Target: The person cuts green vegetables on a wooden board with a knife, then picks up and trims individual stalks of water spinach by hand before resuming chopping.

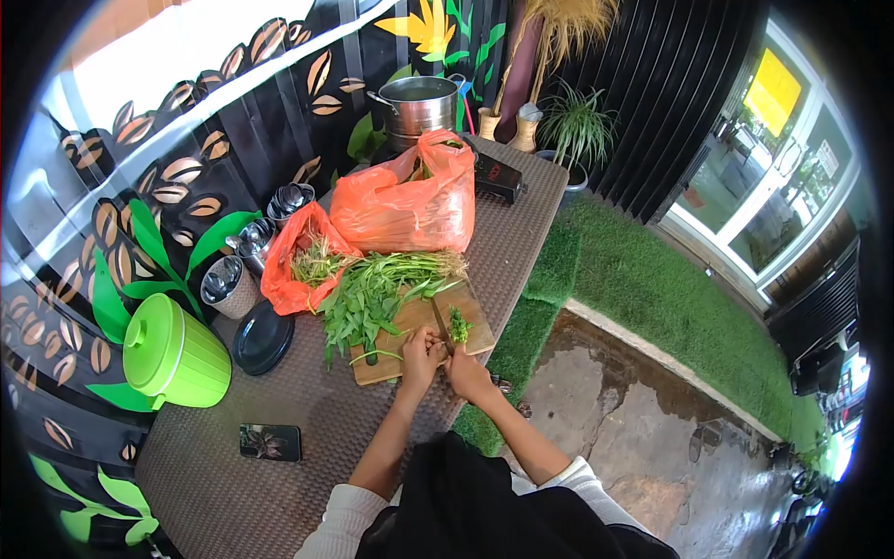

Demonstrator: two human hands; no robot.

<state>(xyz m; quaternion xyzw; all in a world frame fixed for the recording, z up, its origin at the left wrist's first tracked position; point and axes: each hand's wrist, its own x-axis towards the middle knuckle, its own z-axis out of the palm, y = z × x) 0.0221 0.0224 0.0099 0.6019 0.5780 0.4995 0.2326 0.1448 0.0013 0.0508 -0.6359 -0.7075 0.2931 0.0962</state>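
A wooden board (382,371) lies on the brown woven-pattern table, with long-stemmed leafy greens (358,307) heaped over its far left part. My left hand (424,352) is closed over the board's near part, beside a single green stem. Against it, my right hand (466,373) is closed too. A knife (440,315) points away from between the hands; which hand grips it is hard to tell. Just right of the blade is a small green bunch (459,324), close to my right fingers. What my left fingers hold is too small to make out.
Behind the board stand a large orange bag (400,205) and a smaller one (289,265). A steel pot (419,107) is at the far end. Cutlery cups, dark plates (264,337), a green lidded container (177,354) and a phone (270,442) are left.
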